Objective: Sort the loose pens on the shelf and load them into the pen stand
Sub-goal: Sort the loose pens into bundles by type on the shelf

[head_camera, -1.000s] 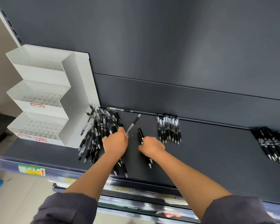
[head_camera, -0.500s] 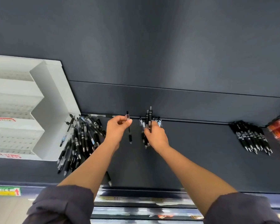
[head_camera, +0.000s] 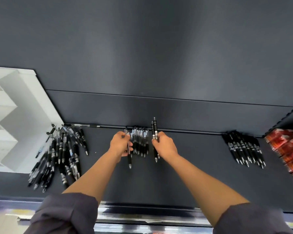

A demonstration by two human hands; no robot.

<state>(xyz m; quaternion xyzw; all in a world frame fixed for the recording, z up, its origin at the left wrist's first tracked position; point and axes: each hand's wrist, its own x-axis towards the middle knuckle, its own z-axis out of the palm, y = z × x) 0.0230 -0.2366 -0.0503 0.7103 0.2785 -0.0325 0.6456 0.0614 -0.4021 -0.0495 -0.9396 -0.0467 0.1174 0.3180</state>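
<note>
Both hands are stretched forward over the dark shelf (head_camera: 184, 174), near the middle of the frame. The left hand (head_camera: 119, 145) has its fingers closed around one clear-bodied pen (head_camera: 129, 157); the pen points toward the lower edge of the frame and its tip hangs below the hand. The right hand (head_camera: 164, 146) grips two black pens (head_camera: 155, 130) together; their upper ends rise above the fingers and their tips come out under the palm. Between the two hands, against the back edge of the shelf, lies a small tidy row of pens (head_camera: 140, 141), side by side, and the left hand is just beside it. At the left of the frame there is a big untidy heap of pens (head_camera: 61, 154), many of them crossing one another, and it is a little blurred. This heap is just beside the white pen stand (head_camera: 22, 115), which stands at the left edge of the frame with stepped tiers; I cannot tell if there are any pens in it. At the right, well apart from the hands, another sorted group of black pens (head_camera: 245, 147) lies on the shelf. Red packets (head_camera: 287, 149) are at the far right edge. Dark grey sleeves (head_camera: 63, 215) cover the upper arms at the bottom of the frame.
</note>
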